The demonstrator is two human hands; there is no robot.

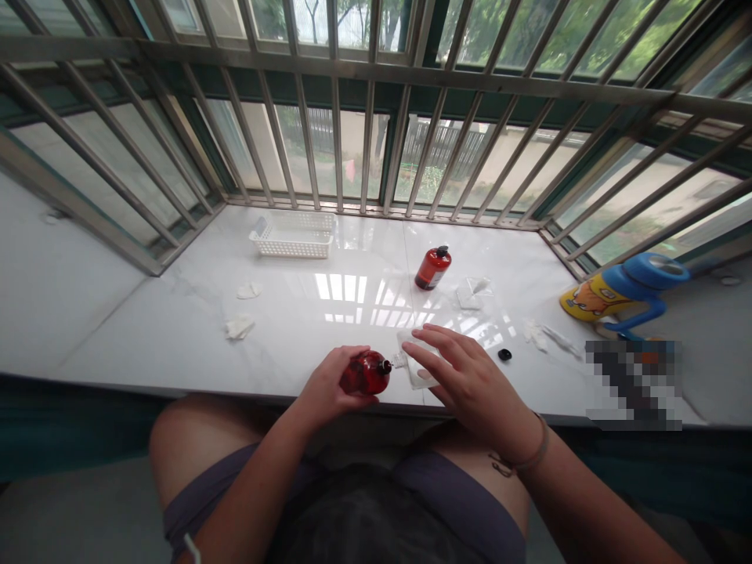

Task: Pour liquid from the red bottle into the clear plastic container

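Observation:
My left hand (327, 384) is wrapped round a small red bottle (365, 373), tipped on its side with its open neck pointing right. The neck nearly touches a white pad (416, 368) lying near the front edge of the white marble sill (294, 329). My right hand (464, 376) lies flat on that pad with fingers stretched out. A small black cap (504, 355) rests on the sill just right of my right hand. A second red bottle (433, 267) with a black cap stands upright farther back.
A white plastic basket (294, 235) sits at the back left by the window bars. Crumpled white wads (238, 326) lie at left, clear wrappers (473, 291) and scraps at right. A yellow and blue container (623, 290) lies on its side at far right.

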